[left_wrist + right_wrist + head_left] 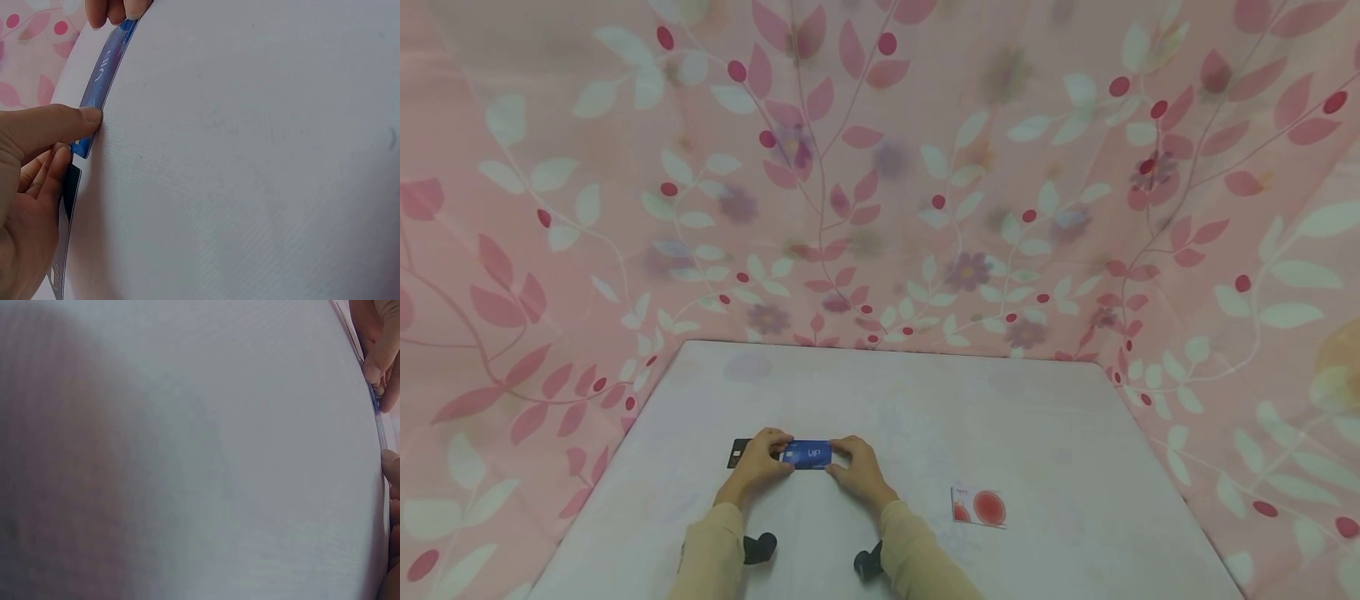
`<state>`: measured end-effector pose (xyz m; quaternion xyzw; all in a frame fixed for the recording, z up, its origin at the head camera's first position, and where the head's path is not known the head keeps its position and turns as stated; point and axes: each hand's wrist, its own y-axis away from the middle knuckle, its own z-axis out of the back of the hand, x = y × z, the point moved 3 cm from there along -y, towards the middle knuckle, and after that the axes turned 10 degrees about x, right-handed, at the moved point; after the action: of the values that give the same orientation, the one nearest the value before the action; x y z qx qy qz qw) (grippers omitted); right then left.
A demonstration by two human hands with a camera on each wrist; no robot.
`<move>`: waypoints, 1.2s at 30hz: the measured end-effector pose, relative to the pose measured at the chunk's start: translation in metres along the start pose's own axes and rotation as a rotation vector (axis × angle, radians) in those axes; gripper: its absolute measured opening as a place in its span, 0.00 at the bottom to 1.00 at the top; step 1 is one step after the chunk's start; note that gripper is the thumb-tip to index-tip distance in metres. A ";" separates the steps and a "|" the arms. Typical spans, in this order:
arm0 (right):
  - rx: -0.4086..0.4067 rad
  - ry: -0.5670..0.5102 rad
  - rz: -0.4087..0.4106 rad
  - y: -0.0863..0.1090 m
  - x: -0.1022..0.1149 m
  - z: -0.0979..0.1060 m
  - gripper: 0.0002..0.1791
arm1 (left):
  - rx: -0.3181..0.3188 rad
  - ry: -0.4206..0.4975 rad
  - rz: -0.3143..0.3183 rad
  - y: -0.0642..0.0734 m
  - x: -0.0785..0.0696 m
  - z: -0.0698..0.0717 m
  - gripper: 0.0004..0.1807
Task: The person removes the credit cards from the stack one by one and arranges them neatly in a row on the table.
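Observation:
A blue card (808,455) with "VIP" printed on it lies flat on the white table, between both hands. My left hand (763,463) pinches its left end, thumb at the near edge and fingers at the far edge. The right end is gripped the same way by my right hand (859,472). Just left of it lies a black card (737,453), partly covered by my left hand. In the left wrist view, the blue card (106,78) sits under the thumb, with the dark card (67,225) near the palm.
A white card with red circles (988,507) lies to the right of my right forearm. The white tabletop (1037,417) is bounded by pink floral cloth (880,208) at the back and sides. Dark wrist-worn pieces (762,548) stick out inward from both sleeves.

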<state>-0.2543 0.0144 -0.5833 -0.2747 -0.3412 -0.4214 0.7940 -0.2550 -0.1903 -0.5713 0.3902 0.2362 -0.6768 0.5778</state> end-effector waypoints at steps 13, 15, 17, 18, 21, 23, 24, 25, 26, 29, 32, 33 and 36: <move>-0.002 -0.016 0.012 0.000 -0.001 0.001 0.22 | 0.003 0.007 -0.013 0.000 -0.002 0.001 0.26; -0.003 -0.014 0.012 0.000 -0.002 0.000 0.22 | 0.002 0.008 -0.014 0.000 -0.002 0.001 0.26; -0.004 -0.007 0.010 0.000 -0.002 -0.001 0.22 | 0.002 0.010 -0.011 0.000 -0.002 0.000 0.26; -0.005 0.001 0.012 0.000 -0.002 -0.001 0.22 | 0.002 0.008 -0.011 0.000 -0.002 0.000 0.27; -0.013 0.012 0.019 0.000 -0.002 -0.001 0.21 | 0.004 0.009 0.010 0.000 -0.002 -0.001 0.27; -0.017 0.017 0.022 0.000 -0.002 -0.001 0.21 | 0.007 -0.004 0.022 0.000 -0.001 -0.002 0.27; -0.018 0.018 0.024 0.000 -0.001 -0.001 0.21 | 0.006 -0.008 0.025 0.000 -0.001 -0.002 0.27; -0.017 0.017 0.021 0.000 -0.001 -0.001 0.21 | 0.006 -0.007 0.029 0.001 -0.002 -0.002 0.27; -0.014 0.014 0.018 0.000 -0.001 -0.001 0.21 | 0.006 -0.009 0.029 0.001 -0.002 -0.002 0.27; 0.001 0.015 0.006 -0.001 0.000 0.000 0.22 | 0.004 -0.004 0.023 0.001 -0.004 -0.001 0.27; 0.030 0.034 0.004 -0.002 0.003 0.000 0.23 | 0.006 0.001 0.025 0.001 -0.004 -0.001 0.27; 0.039 0.048 0.008 -0.002 0.003 0.001 0.23 | 0.006 0.006 0.026 0.002 -0.004 -0.001 0.27; 0.057 0.091 0.026 -0.003 0.006 0.001 0.21 | 0.008 0.013 0.030 0.002 -0.004 -0.001 0.27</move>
<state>-0.2545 0.0106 -0.5776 -0.2370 -0.3128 -0.4132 0.8218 -0.2531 -0.1878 -0.5689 0.4004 0.2315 -0.6664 0.5848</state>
